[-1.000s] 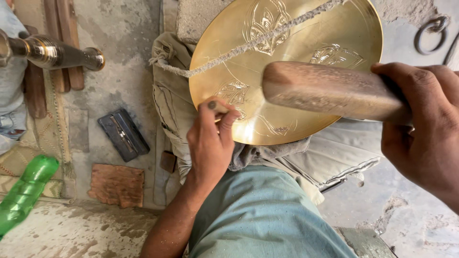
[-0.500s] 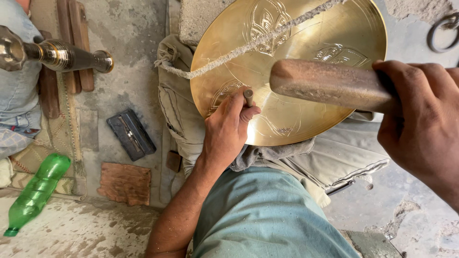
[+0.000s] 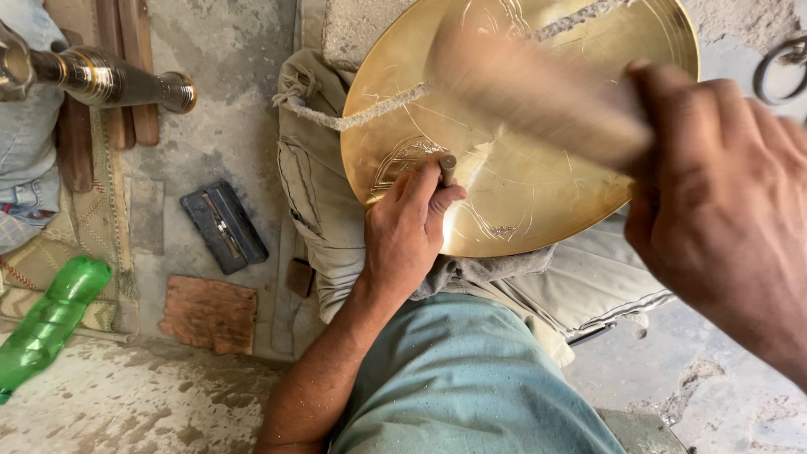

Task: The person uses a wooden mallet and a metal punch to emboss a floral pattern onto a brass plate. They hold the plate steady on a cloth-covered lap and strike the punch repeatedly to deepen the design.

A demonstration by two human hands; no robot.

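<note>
Engraving step: left hand [image 3: 408, 235] pinches a small chisel [image 3: 447, 167] against the brass plate [image 3: 538, 193]. Right hand [image 3: 723, 219], grip wrapped round a blurred wooden mallet [image 3: 530, 88], is mid-swing. Next blow likely needs the chisel steady.

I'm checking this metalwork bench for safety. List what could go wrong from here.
1. The right hand swings a wooden mallet, blurred with motion, toward the small punch pinched in the left hand; a miss would likely land on those fingers.
2. The brass plate rests tilted on folded cloth with only a cord across it; a blow might shift it and spoil the engraved line.
</note>
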